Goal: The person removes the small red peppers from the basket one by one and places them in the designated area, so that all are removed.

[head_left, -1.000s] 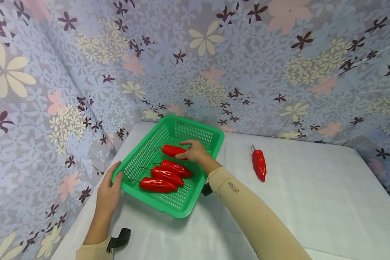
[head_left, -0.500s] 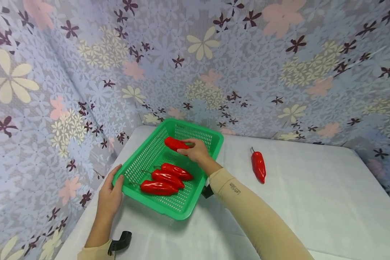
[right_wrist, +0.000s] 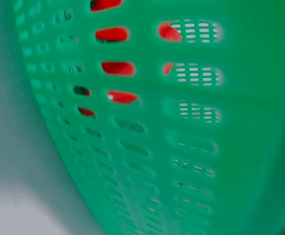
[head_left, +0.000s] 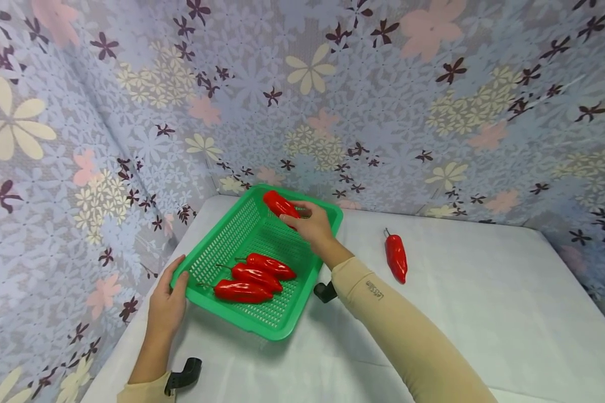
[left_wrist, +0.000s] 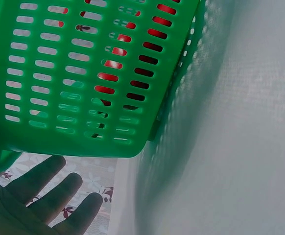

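Right hand (head_left: 310,225): grip pinches a red pepper (head_left: 279,204), lifted over the basket's (head_left: 282,331) far end.
Pepper axis: slanting, away and left of the hand.
Left hand (head_left: 167,302): grip holds the basket's near-left rim.

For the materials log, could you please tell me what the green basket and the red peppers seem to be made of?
Green basket: apparently moulded plastic, smooth, with even slotted walls and rounded rim. Red peppers, including the one the right hand holds: glossy, uniform red with sharp highlights, probably plastic replicas, though real ones cannot be ruled out.
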`<state>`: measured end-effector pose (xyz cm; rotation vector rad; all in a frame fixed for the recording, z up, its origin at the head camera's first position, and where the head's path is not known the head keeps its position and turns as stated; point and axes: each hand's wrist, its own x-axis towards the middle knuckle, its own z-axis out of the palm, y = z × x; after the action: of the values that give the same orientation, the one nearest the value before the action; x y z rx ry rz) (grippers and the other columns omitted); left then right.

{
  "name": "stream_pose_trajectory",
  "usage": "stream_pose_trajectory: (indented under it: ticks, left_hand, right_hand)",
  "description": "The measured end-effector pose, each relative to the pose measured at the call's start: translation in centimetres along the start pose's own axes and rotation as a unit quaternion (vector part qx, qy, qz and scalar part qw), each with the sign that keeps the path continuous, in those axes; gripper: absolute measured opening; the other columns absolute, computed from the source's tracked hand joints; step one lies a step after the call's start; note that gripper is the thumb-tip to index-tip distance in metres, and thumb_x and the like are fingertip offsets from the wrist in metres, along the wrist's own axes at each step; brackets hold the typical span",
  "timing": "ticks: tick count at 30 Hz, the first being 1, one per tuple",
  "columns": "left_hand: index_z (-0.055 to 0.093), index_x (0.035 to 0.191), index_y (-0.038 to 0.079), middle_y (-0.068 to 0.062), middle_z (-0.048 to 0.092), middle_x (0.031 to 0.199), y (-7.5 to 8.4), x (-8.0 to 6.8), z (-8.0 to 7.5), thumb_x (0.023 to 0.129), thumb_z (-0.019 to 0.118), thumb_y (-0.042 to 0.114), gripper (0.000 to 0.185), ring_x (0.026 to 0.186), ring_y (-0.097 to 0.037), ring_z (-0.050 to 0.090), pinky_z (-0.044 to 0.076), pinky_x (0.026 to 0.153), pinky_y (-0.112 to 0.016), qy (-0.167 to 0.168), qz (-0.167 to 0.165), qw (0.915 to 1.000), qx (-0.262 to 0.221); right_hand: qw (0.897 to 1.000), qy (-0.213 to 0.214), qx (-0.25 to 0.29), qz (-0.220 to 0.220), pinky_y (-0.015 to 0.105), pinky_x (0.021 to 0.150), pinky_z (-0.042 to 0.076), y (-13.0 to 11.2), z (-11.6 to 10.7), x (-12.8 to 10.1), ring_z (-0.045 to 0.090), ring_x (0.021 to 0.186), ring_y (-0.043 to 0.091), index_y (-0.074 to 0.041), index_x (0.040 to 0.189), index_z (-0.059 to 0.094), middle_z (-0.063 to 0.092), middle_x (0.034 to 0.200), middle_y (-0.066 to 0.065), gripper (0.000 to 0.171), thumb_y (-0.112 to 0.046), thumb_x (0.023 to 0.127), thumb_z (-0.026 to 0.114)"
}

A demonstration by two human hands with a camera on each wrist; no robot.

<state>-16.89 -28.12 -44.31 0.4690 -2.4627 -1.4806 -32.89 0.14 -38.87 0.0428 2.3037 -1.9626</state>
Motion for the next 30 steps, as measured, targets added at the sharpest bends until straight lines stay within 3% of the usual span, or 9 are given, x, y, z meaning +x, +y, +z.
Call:
stream_pose_trajectory:
  ticks: [9, 16, 25, 30]
  left_hand:
    - [0.038, 0.157, 0.031, -0.009, 0.037, 0.159, -0.1, -0.1, -0.1, 0.106, 0.038, 0.049, 0.054, 0.137, -0.037, 0.04, 0.028, 0.107, -0.067, -0.005, -0.008, 1.0, -0.002]
    - [0.039, 0.157, 0.03, -0.009, 0.038, 0.158, -0.3, -0.1, 0.0, 0.106, 0.039, 0.049, 0.054, 0.136, -0.034, 0.04, 0.029, 0.108, -0.065, -0.003, 0.0, 1.0, -0.008]
    - [0.039, 0.156, 0.03, -0.011, 0.038, 0.157, -0.1, -0.2, -0.1, 0.106, 0.039, 0.048, 0.053, 0.137, -0.035, 0.038, 0.027, 0.108, -0.066, -0.005, -0.005, 1.0, -0.007]
    - [0.04, 0.156, 0.031, -0.01, 0.038, 0.158, 0.0, -0.3, -0.1, 0.106, 0.039, 0.048, 0.053, 0.139, -0.036, 0.037, 0.026, 0.108, -0.067, -0.003, -0.004, 1.0, -0.003]
  right_hand:
    - [1.0, 0.005, 0.011, -0.001, 0.04, 0.087, 0.054, -0.5, -1.3, -0.5, 0.058, 0.113, 0.03, -0.015, 0.133, 0.064, 0.058, 0.127, 0.013, 0.049, -0.02, 0.087, 0.082]
    - [1.0, 0.02, -0.001, -0.012, 0.046, 0.09, 0.053, -1.0, -2.7, -0.7, 0.057, 0.114, 0.033, -0.014, 0.134, 0.062, 0.055, 0.13, 0.016, 0.05, -0.019, 0.088, 0.081]
    - [0.998, 0.051, -0.036, -0.021, 0.042, 0.086, 0.054, -0.8, -4.7, -0.7, 0.057, 0.111, 0.03, -0.015, 0.134, 0.063, 0.057, 0.13, 0.015, 0.051, -0.021, 0.087, 0.081]
    - [0.997, 0.065, -0.015, -0.025, 0.046, 0.089, 0.054, -1.1, -5.7, -0.9, 0.058, 0.112, 0.031, -0.013, 0.136, 0.06, 0.057, 0.131, 0.015, 0.052, -0.019, 0.088, 0.08]
